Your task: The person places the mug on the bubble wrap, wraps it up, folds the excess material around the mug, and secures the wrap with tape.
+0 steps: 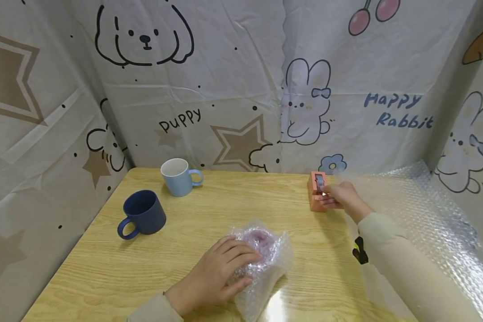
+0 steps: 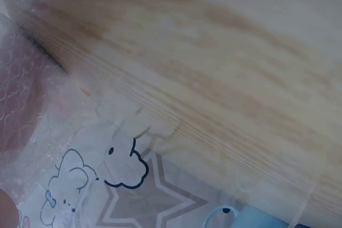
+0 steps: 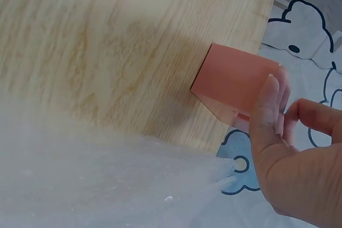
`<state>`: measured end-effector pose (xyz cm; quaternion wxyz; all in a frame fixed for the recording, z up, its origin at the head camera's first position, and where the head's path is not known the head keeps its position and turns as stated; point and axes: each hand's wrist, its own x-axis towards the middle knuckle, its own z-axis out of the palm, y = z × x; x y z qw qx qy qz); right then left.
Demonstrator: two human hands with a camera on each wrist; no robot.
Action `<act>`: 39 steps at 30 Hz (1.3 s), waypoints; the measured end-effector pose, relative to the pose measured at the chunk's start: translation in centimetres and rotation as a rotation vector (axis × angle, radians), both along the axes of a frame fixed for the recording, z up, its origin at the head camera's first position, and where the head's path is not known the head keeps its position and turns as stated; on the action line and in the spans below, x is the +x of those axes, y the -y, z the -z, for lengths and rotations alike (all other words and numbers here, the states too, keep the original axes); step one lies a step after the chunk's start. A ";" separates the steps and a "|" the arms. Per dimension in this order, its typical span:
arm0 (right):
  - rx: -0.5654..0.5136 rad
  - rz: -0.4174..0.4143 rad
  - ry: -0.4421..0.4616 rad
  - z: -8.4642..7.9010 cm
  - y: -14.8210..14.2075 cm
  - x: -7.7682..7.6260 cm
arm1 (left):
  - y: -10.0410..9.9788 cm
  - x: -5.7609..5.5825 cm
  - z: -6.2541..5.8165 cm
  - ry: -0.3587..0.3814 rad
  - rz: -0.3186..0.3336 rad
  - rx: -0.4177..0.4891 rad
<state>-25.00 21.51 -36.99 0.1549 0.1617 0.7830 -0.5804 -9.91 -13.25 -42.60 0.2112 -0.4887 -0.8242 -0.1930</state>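
Just below centre in the head view, a pink, round-mouthed, cup-like thing (image 1: 260, 238) stands inside bubble wrap (image 1: 279, 261). My left hand (image 1: 219, 270) holds this bundle from its left side, fingers bent over the top and thumb on the near side. An orange tape dispenser (image 1: 317, 203) with a roll of tape (image 1: 319, 181) stands near the table's far edge. My right hand (image 1: 345, 198) is at its front, thumb and forefinger pinching at the tape's end. The right wrist view shows other fingers (image 3: 265, 110) lying along the orange dispenser (image 3: 235, 78).
A dark blue mug (image 1: 153, 219) and a light blue mug (image 1: 177, 184) stand at the table's back left. A large sheet of bubble wrap (image 1: 422, 201) covers the right side under my forearm. Patterned cloth (image 1: 233, 89) hangs behind the table.
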 end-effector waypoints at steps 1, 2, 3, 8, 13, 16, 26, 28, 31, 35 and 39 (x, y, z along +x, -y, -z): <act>-0.010 0.001 -0.007 0.0 0.0 0.1 | 0.0 0.0 0.0 -0.001 0.001 0.000; -0.019 0.007 -0.015 0.1 0.0 0.1 | 0.0 0.0 0.0 0.000 0.002 0.001; -0.017 0.004 -0.025 0.2 0.0 0.2 | -0.1 0.0 0.0 -0.001 0.003 0.002; -0.014 0.008 -0.099 0.9 0.0 0.8 | -0.1 0.0 0.0 -0.002 0.004 0.005; 0.000 -0.021 -0.190 1.7 0.4 1.8 | 0.2 -0.1 0.2 -0.009 -0.005 0.000; -0.013 -0.030 -0.208 2.1 0.5 2.5 | 0.3 -0.1 0.4 -0.015 -0.008 0.001; -0.322 0.071 -0.090 4.9 -0.5 2.4 | 0.2 -0.1 0.5 -0.019 -0.008 0.013; -0.349 0.105 -0.055 5.3 -0.5 2.5 | 0.2 -0.1 0.4 -0.020 -0.009 0.012; -0.333 0.158 -0.019 5.0 0.3 3.5 | 0.2 -0.1 0.4 -0.023 -0.009 0.012; -0.309 0.174 -0.012 4.4 1.3 4.8 | 0.1 -0.1 0.4 -0.026 -0.009 0.012; -0.307 0.178 -0.031 4.7 1.3 5.1 | 0.0 -0.1 0.4 -0.028 -0.007 0.017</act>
